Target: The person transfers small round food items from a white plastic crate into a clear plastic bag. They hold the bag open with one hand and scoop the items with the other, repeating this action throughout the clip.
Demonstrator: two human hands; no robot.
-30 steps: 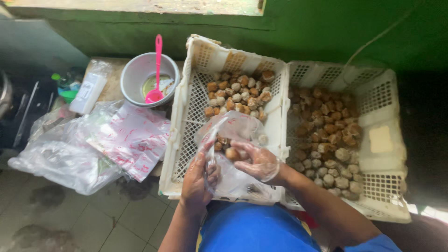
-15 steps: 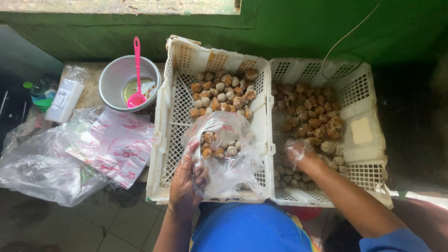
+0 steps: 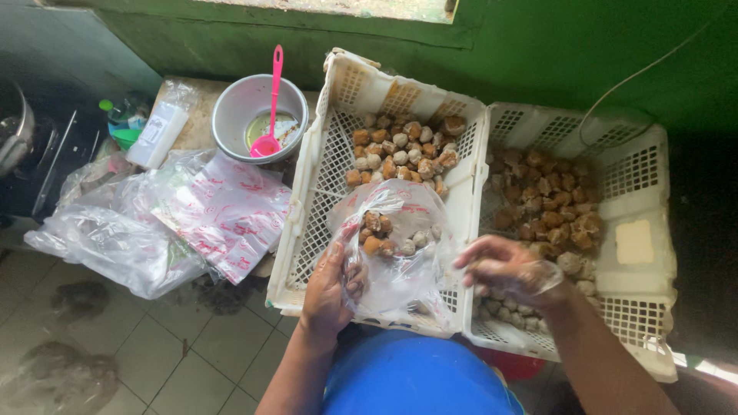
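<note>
1. Down at the bottom centre, the left hand grips the edge of a clear plastic bag, fingers curled closed on the film and holding its mouth open.
2. Inside the bag lies a small cluster of brown and pale food balls; the bag rests over the near part of the left white crate.
3. To the right, the right hand wears a thin clear glove and is loosely cupped, half closed, just beside the bag and above the near edge of the right white crate. Whether it holds any balls I cannot tell.
4. Both crates stand side by side, touching, and each holds a heap of the same balls; the left heap sits at the far end.
5. Left of the crates, a grey bowl holds a pink ladle, with a stack of printed plastic bags near it.
</note>
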